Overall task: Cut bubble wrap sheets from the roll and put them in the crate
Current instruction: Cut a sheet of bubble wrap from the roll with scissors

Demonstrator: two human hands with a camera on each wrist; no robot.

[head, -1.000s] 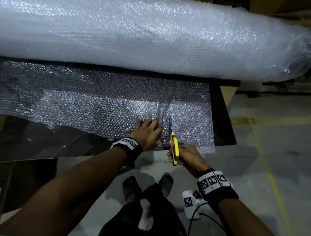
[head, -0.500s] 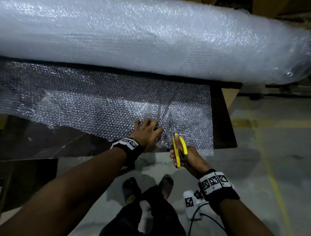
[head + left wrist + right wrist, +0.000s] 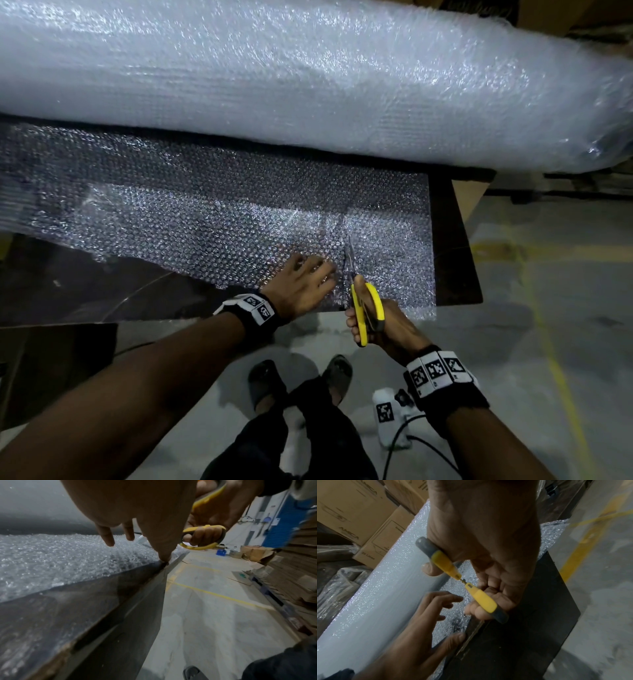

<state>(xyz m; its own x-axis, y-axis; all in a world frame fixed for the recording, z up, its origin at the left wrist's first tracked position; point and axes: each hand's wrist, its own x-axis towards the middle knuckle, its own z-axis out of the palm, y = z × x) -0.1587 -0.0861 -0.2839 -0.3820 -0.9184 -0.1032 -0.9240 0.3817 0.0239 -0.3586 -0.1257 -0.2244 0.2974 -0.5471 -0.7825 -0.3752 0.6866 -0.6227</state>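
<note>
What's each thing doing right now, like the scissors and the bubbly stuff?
Scissors: handles spread, blades in the sheet.
Bubble wrap sheet: flat on the table, partly cut from its near edge.
Roll: lying behind the sheet.
Left hand: pressing the sheet down.
Right hand: holding the scissors.

Big white bubble wrap roll [image 3: 308,78] lying across table; unrolled sheet [image 3: 212,226] flat, partly slit at near edge.

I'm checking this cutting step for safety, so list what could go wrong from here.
1. The left hand presses the bubble wrap sheet right beside the scissors; its fingers could be nicked as the blades advance.
2. The sheet puckers around the blade tip, so the cut may wander or tear.
3. The right hand works past the table edge, where overhanging wrap could sag and snag.
</note>
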